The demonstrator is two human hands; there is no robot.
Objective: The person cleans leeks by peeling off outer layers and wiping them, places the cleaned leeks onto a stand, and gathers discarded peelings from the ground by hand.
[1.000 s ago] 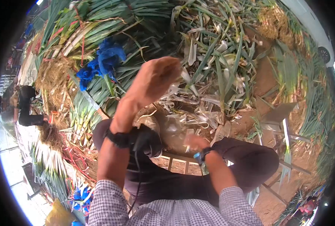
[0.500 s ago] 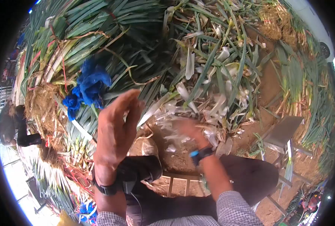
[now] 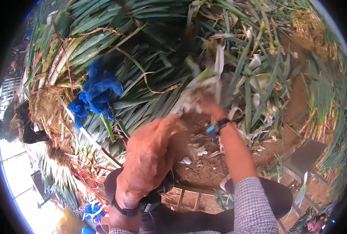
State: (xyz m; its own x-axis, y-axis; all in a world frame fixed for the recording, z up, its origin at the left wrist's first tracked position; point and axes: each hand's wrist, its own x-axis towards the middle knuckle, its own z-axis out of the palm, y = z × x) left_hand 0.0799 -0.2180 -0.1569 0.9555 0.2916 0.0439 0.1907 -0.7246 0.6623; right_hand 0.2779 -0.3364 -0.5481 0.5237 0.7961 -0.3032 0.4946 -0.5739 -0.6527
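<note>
My left hand (image 3: 150, 150) is large in the lower middle, fingers curled, its far fingertips blurred; whether it holds anything is hidden. Farther forward, my right hand (image 3: 207, 104), smeared by motion, touches pale peeled leaves (image 3: 214, 84) at the edge of the scrap heap. Loose green and white leaves (image 3: 255, 82) lie beyond and to the right of it. To the left are long green onions (image 3: 142, 105). A blue cloth or net (image 3: 101, 85) rests on them, beside a long blade (image 3: 87, 134) with a dark handle.
Tied onion bundles with brown roots (image 3: 48, 109) stand at the left, and more bundles (image 3: 318, 101) at the right. A low metal stool (image 3: 304, 156) is at the right. Another person's dark sleeve (image 3: 33, 134) shows at the far left. Brown soil (image 3: 200, 167) lies between my legs.
My left hand has come down, then moved right toward the middle. My right hand has reached forward into the pale leaves, which are now blurred. The view has shifted slightly.
</note>
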